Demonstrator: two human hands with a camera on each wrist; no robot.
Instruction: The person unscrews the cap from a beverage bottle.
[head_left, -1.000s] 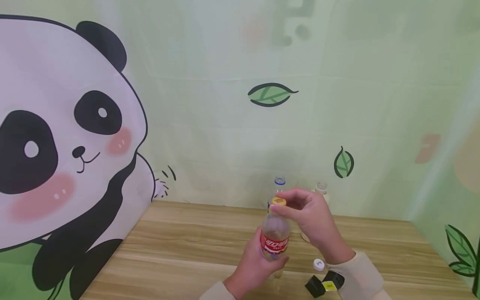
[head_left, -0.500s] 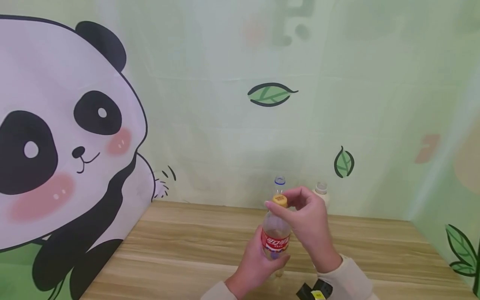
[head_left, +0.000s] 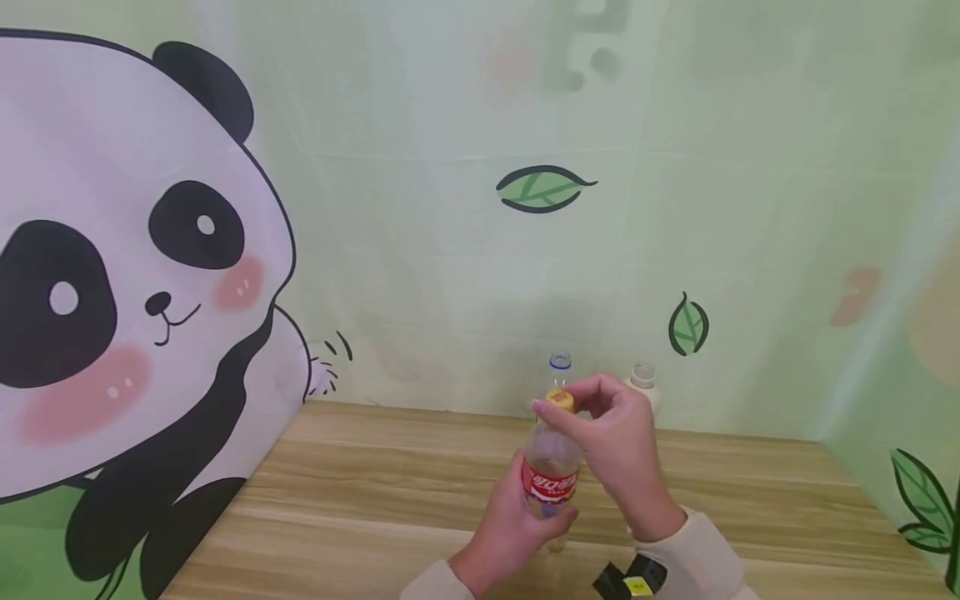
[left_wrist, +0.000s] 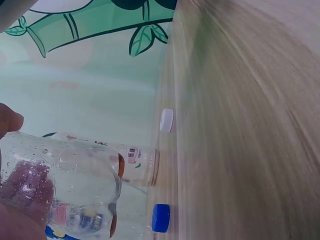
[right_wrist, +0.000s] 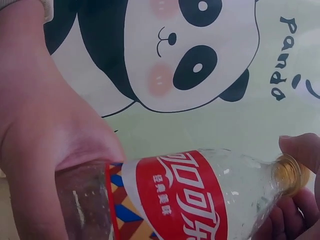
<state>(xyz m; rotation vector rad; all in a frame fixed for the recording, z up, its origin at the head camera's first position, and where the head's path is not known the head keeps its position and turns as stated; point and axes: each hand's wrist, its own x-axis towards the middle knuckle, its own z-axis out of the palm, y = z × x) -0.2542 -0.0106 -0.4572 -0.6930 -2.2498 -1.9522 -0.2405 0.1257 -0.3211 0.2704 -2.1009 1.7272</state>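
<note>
A clear plastic bottle (head_left: 551,471) with a red label stands upright over the wooden table (head_left: 375,492), held near the front edge. My left hand (head_left: 536,508) grips its lower body from the left. My right hand (head_left: 572,397) comes in from the right and pinches the yellow cap (head_left: 558,402) on the neck between thumb and fingers. In the right wrist view the bottle (right_wrist: 175,200) lies across the frame, with the yellow cap (right_wrist: 287,175) against my right fingers (right_wrist: 300,150). The left wrist view shows the bottle's wet base (left_wrist: 65,185) in my palm.
Two uncapped bottles stand at the back wall: a clear one with a blue neck ring (head_left: 559,363) and a cream one (head_left: 642,377). A white cap (left_wrist: 166,120) and a blue cap (left_wrist: 160,218) lie on the table (left_wrist: 240,125). Panda-print walls enclose the left and back.
My right hand has turned around the yellow cap, and its wrist has swung left, hiding the white cap on the table. The bottle and left hand have stayed in place.
</note>
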